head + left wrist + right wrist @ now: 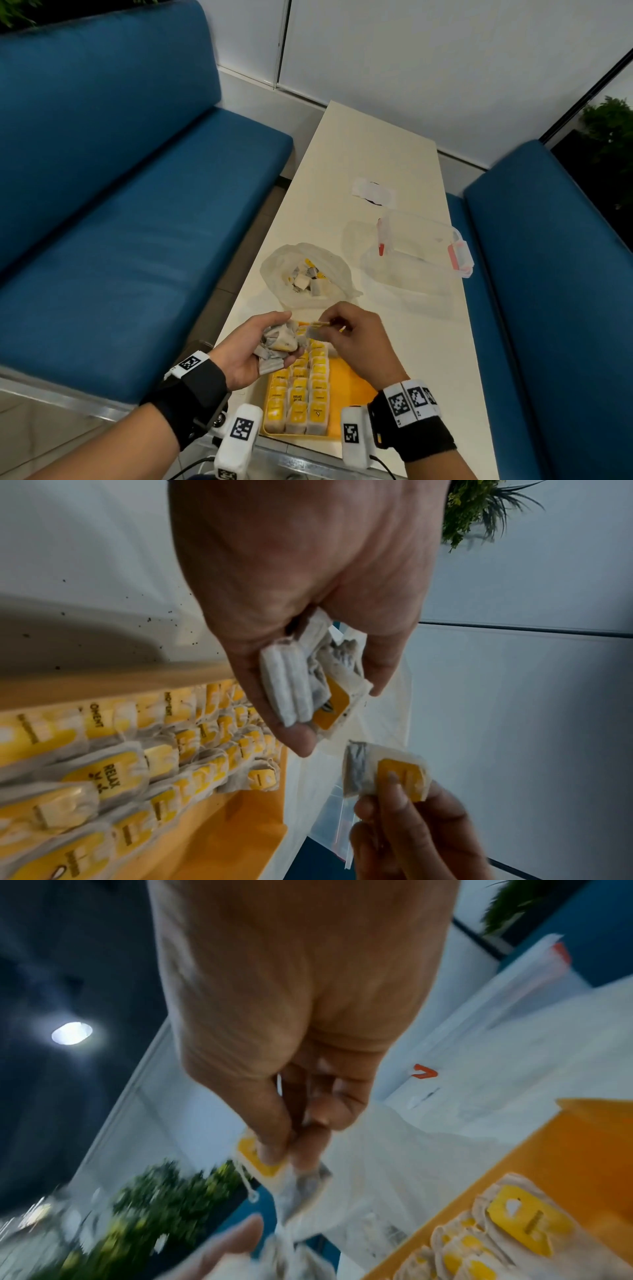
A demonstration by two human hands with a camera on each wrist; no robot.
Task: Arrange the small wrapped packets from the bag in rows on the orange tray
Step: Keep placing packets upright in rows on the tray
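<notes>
My left hand [255,346] cupped palm-up, holds clump of packets [279,342] above far end of orange tray [352,383]. My right hand [356,337] pinches single packet [385,771] by yellow tag, just beside clump. Rows of packets [301,390] fill tray's left part. Bag [308,274] beyond tray on table [373,150], packets inside.

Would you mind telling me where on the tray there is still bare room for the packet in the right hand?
The tray is bare along its right side, between the packet rows and the right rim. Its left side is packed with rows. The right hand pinches one packet; the left hand holds a bunch above the far end, crowding it.
</notes>
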